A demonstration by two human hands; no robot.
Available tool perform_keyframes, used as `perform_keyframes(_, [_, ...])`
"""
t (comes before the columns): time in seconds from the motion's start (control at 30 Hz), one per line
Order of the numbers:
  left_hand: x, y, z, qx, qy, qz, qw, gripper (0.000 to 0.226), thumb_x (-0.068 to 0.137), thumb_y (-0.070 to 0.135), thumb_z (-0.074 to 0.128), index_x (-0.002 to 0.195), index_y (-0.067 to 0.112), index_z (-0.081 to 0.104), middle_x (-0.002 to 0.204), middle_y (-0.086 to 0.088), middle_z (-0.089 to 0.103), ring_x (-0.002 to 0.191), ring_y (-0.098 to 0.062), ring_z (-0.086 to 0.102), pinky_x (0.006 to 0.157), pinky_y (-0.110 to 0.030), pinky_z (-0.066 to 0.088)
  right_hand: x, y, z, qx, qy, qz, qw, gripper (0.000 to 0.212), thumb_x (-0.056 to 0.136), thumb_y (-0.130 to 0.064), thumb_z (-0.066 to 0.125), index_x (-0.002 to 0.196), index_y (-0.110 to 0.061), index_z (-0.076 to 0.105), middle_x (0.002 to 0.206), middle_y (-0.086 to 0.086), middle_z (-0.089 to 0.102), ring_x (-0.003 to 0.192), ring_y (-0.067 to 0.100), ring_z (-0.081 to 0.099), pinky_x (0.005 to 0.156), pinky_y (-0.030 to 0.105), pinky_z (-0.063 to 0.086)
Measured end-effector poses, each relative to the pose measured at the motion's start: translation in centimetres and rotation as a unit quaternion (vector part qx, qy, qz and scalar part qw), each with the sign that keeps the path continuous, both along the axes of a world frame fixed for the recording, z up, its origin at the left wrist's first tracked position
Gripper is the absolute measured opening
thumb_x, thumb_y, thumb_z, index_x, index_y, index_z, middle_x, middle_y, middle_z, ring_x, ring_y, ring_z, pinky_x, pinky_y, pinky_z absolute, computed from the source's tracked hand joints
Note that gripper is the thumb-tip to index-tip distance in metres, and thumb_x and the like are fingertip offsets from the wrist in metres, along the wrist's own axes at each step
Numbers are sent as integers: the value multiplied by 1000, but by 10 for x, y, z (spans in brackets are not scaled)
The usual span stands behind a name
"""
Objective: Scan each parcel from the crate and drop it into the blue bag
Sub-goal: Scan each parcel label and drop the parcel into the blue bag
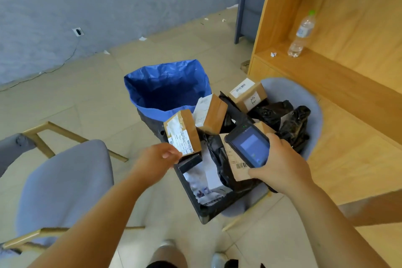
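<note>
The left grip (158, 156) pinches the lower corner of a small brown cardboard parcel (182, 135). The parcel is tilted, its white barcode label facing the camera, just above the black crate (208, 211). Behind it stands the blue bag (165, 85), mouth wide. The crate holds more brown boxes (212, 113) and black mailers (291, 124). The right grip (280, 165) clasps a dark handheld scanner (248, 146), screen lit, over the crate.

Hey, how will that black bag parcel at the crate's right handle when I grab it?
Probably floppy: the black bag is crumpled and creased. Its glossy plastic may slip when gripped. Weight can't be judged; the contents are hidden.
</note>
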State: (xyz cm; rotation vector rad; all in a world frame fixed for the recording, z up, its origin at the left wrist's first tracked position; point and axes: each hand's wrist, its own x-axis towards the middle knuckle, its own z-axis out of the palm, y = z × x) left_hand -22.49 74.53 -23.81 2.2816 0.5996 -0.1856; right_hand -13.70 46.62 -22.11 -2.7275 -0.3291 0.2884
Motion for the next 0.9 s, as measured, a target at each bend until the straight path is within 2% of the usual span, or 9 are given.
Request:
perform_keyframes(0.1, [30, 29, -19, -52, -32, 8, 998, 9, 89, 31, 63, 81, 28, 67, 76, 9, 71, 74, -9, 66, 59, -18, 42, 16, 24, -4, -10, -6, -25, 1000, 102, 50, -53, 75, 134, -32, 21, 111, -2, 46, 100, 27, 50, 71, 41, 50])
perform_keyframes(0.17, [54, 52, -31, -56, -39, -8, 998, 8, 87, 29, 67, 79, 31, 66, 78, 12, 69, 74, -4, 63, 59, -14, 39, 24, 42, -7, -32, -8, -38, 999, 101, 51, -54, 76, 134, -30, 23, 118, 0, 46, 103, 28, 51, 74, 42, 51])
perform_keyframes(0.27, [96, 90, -44, -52, -45, -59, 996, 9, 87, 27, 68, 84, 34, 63, 84, 14, 66, 77, -1, 61, 62, -13, 40, 30, 73, -12, -55, -5, -92, 994, 93, 56, -51, 76, 130, -27, 25, 120, 1, 44, 100, 27, 51, 68, 39, 49])
perform_keyframes(0.33, [122, 115, -50, -40, -45, -109, 992, 13, 86, 25, 70, 93, 32, 62, 87, 15, 63, 80, -1, 59, 67, -17, 44, 27, 93, -15, -52, 7, -142, 988, 91, 59, -48, 76, 130, -28, 24, 120, 1, 43, 97, 26, 50, 63, 35, 45])
perform_keyframes(0.4, [143, 137, -56, -11, -43, -169, 985, 26, 83, 24, 73, 105, 29, 61, 96, 11, 61, 86, -6, 59, 79, -25, 47, 21, 110, -16, -43, 24, -189, 981, 92, 59, -48, 76, 132, -28, 23, 118, 2, 44, 95, 26, 51, 63, 35, 45])
perform_keyframes(0.47, [160, 151, -64, 27, -33, -235, 971, 46, 80, 24, 77, 122, 20, 58, 111, 3, 56, 100, -16, 59, 91, -34, 47, 14, 122, -15, -45, 29, -226, 973, 93, 58, -49, 77, 131, -27, 24, 116, 3, 46, 93, 27, 52, 66, 36, 47])
perform_keyframes(0.57, [179, 158, -81, 65, 32, -319, 945, 76, 76, 28, 80, 141, 16, 42, 136, -7, 48, 122, -26, 50, 104, -42, 42, 5, 136, -17, -75, 47, -272, 958, 94, 58, -52, 75, 131, -24, 24, 113, 3, 46, 95, 27, 52, 71, 38, 49])
perform_keyframes(0.7, [192, 153, -104, 79, 79, -414, 903, 86, 75, 28, 79, 146, 19, 31, 145, -4, 43, 129, -25, 45, 103, -38, 41, -6, 145, -26, -79, 64, -318, 943, 96, 59, -52, 73, 135, -24, 22, 115, 1, 46, 97, 25, 50, 72, 37, 46])
perform_keyframes(0.9, [207, 155, -122, 62, 66, -411, 907, 81, 79, 18, 77, 146, 20, 32, 141, -3, 42, 124, -23, 47, 95, -32, 43, -15, 144, -46, -70, 96, -354, 928, 95, 61, -50, 73, 136, -24, 22, 118, 1, 46, 98, 25, 51, 75, 37, 47])
